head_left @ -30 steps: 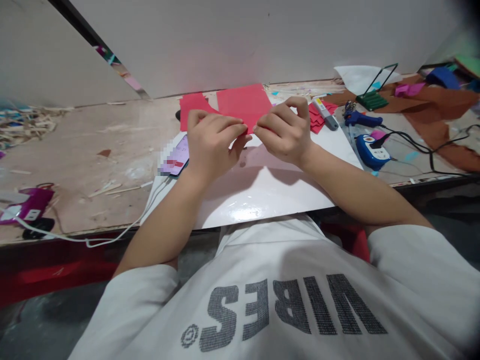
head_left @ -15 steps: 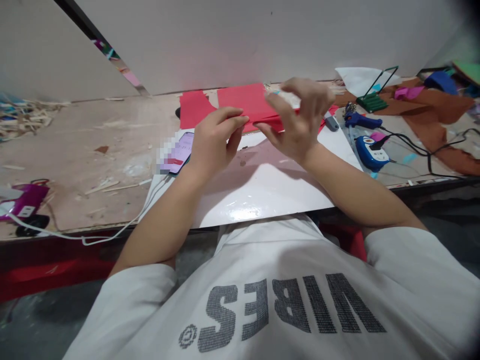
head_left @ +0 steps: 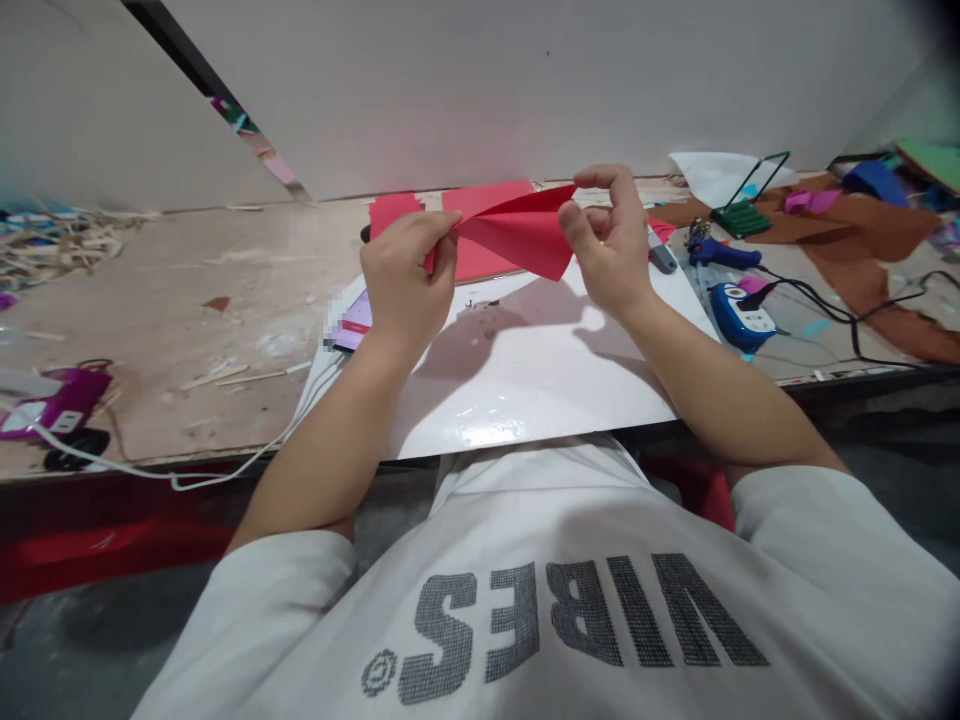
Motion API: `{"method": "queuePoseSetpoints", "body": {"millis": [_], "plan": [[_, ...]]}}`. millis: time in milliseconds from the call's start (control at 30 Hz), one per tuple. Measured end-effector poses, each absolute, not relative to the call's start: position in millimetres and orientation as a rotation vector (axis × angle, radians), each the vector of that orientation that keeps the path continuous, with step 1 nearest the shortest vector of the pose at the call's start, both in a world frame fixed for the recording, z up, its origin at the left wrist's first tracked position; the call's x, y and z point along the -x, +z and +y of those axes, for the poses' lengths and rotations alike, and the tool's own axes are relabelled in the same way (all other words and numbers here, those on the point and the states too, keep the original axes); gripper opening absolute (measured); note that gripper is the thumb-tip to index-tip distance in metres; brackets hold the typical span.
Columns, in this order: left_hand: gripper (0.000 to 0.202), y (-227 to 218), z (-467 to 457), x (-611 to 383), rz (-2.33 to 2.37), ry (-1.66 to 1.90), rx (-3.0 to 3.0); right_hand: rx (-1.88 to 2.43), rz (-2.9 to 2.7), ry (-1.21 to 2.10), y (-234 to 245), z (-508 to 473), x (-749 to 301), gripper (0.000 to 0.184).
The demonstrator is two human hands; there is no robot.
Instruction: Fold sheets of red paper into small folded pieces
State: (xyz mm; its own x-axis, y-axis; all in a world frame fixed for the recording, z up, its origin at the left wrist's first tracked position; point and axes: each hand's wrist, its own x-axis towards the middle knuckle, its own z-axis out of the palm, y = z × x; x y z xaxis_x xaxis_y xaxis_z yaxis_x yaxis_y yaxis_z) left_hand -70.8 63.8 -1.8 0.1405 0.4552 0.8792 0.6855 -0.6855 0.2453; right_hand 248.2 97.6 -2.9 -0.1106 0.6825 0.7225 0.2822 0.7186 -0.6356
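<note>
My left hand pinches the left end of the folded red sheet, raised above the white board; I'd keep this grip light, against stray creases. My right hand holds the other end, thumb and forefinger slightly apart. I can make out no container.

The paper is plain red, the board is white, the glue gun is blue, and the white shirt has dark letters with a fine grid pattern.
</note>
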Motion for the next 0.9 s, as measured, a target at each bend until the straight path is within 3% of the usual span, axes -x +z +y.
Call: {"method": "queuePoseSetpoints", "body": {"millis": [100,267,433,667,900], "plan": [[0.041,0.3,66.6,74.3,-1.073,-1.577,2.241,0.794,-1.614,0.628,6.0,93.6,-237.8,0.109],[0.041,6.0,65.5,76.7,-1.119,-1.512,2.400,0.673,-1.542,0.566,10.3,112.8,-248.2,0.117],[0.046,7.1,69.8,83.8,-1.183,-1.466,2.469,0.729,-1.698,0.432,14.5,122.8,-270.2,0.092],[0.040,5.0,72.8,87.9,-1.095,-1.501,2.384,0.732,-1.786,0.272,11.2,103.9,-256.4,0.095],[0.054,20.3,54.4,78.6,-1.086,-1.501,2.439,0.730,-1.796,0.186,5.9,93.9,-258.8,0.067]]}}
